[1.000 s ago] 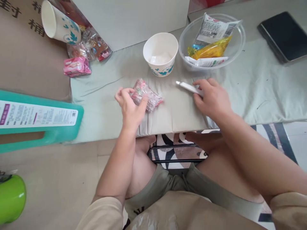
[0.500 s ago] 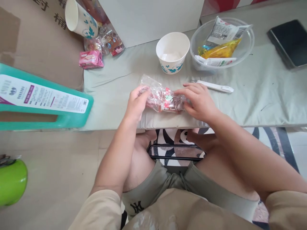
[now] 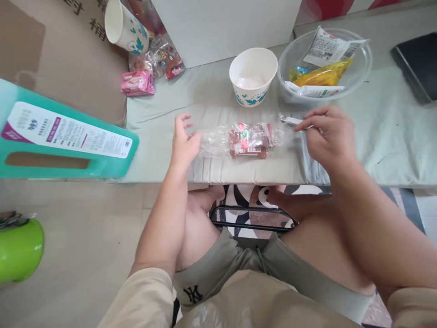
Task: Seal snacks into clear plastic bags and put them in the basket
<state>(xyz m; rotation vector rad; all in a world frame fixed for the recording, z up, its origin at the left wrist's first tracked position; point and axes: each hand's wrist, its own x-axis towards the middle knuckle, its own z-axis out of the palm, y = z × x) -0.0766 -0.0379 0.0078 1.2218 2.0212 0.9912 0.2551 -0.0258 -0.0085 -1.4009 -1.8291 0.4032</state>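
Note:
A clear plastic packet with brown and red pieces inside lies flat on the cloth-covered surface, its see-through end stretching to the left. Beside that end is my left hand, fingers spread apart and the thumb at or near the plastic edge. My right hand is closed around a slim white cutter just right of the packet. The cutter's metal tip points left, and most of its handle is hidden by my fingers.
Behind the packet stand a white paper cup and a clear bowl holding several packets. A green jug, a cardboard box, another paper cup and a pink packet are at left. A dark flat object lies far right.
My right hand has left the packet, moved right and taken hold of the cutter. My left hand has loosened from the packet and shifted slightly left; the packet now lies stretched out flat.

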